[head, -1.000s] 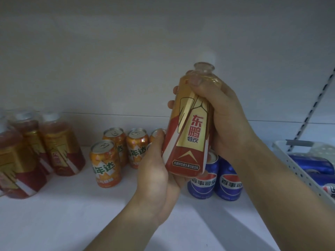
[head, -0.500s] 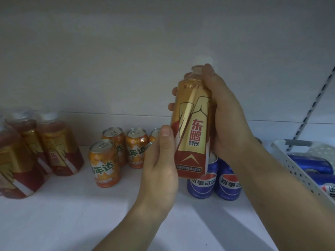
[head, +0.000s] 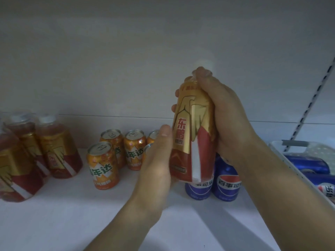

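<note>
A drink bottle (head: 192, 134) with a gold and red label and amber liquid is held upright above the white shelf (head: 72, 214). My right hand (head: 228, 113) grips it from the right, fingers wrapped round the back and the thumb up near the cap. My left hand (head: 155, 171) holds its lower left side, thumb up along the label and fingers under the base. The cap is mostly hidden by my right thumb.
Three similar bottles (head: 54, 149) stand at the left. Several orange cans (head: 103, 165) sit mid-shelf, and two blue Pepsi cans (head: 226, 183) stand below the held bottle. A white basket (head: 290, 160) with more blue cans is at the right.
The bottle has been turned in my hands, so the label's lettering now faces more to the left. My right thumb has climbed towards the cap and my left hand has slid up the side.
</note>
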### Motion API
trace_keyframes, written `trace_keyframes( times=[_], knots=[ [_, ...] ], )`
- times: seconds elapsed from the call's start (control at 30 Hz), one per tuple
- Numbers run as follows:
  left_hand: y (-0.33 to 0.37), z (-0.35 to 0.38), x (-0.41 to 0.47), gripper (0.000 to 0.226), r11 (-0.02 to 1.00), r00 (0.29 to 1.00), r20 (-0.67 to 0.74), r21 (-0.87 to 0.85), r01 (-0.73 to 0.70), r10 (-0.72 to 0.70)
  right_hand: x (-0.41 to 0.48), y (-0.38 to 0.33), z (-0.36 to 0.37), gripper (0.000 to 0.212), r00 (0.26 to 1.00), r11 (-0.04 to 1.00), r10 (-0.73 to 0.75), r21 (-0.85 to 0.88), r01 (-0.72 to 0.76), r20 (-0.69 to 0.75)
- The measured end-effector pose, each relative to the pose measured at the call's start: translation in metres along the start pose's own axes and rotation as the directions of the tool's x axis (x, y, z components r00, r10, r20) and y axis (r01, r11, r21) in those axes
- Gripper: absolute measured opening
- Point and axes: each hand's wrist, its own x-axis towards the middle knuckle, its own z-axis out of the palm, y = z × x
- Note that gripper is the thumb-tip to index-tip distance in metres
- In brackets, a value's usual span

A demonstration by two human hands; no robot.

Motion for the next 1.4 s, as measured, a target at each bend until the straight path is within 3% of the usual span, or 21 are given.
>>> trace_keyframes(
  times=[0.1,0.2,0.37,0.5,0.6,0.7,0.9,1.0,1.13,1.27,1.4],
  knots=[
    [0.002,0.008,-0.001,0.033,0.969,0.981,-0.096,0.200,-0.144,0.166,0.002,0.006,0.004,0.039,0.999,0.999,-0.023,-0.050,0.021,-0.026],
    [-0.007,0.001,0.004,0.041,0.985,0.968,-0.205,0.129,-0.118,0.143,0.001,0.009,0.008,0.045,1.000,0.999,-0.001,-0.048,0.001,-0.003],
    [-0.006,0.002,0.003,0.048,0.997,0.967,-0.242,0.041,-0.065,0.073,-0.001,0.008,0.009,0.048,0.999,1.000,0.010,-0.025,-0.009,0.043],
    [-0.002,0.002,0.001,0.053,0.998,0.981,-0.186,0.018,-0.058,0.060,0.002,0.010,0.008,0.036,0.998,1.000,-0.015,0.011,0.014,0.062],
    [0.002,-0.001,-0.001,0.046,0.996,0.999,-0.005,-0.072,-0.051,0.051,0.002,0.006,0.002,0.029,0.992,0.983,-0.040,0.181,0.018,0.118],
    [0.000,-0.004,-0.001,0.056,0.980,0.979,0.148,0.115,-0.160,0.143,0.000,0.004,-0.002,0.030,0.988,0.968,-0.066,0.249,0.029,0.143],
    [-0.006,0.002,-0.001,0.075,0.875,0.935,0.048,0.340,-0.345,0.351,0.004,0.008,0.001,0.032,0.992,0.981,-0.083,0.181,0.064,0.095],
    [-0.008,0.001,0.000,0.080,0.851,0.916,0.018,0.363,-0.379,0.400,0.004,0.009,0.001,0.032,0.991,0.983,-0.091,0.166,0.074,0.094],
    [-0.005,0.003,0.000,0.078,0.869,0.912,-0.016,0.312,-0.384,0.409,0.003,0.008,0.000,0.030,0.991,0.988,-0.106,0.120,0.096,0.080],
    [-0.003,0.003,-0.003,0.053,0.935,0.941,0.002,0.104,-0.338,0.340,0.004,0.002,-0.001,0.021,0.987,0.987,-0.150,0.074,0.146,0.049],
    [-0.003,0.004,-0.007,0.069,0.971,0.983,0.035,-0.168,-0.172,0.180,0.002,0.001,0.001,0.022,0.992,0.993,-0.115,0.028,0.114,0.056]
  ],
)
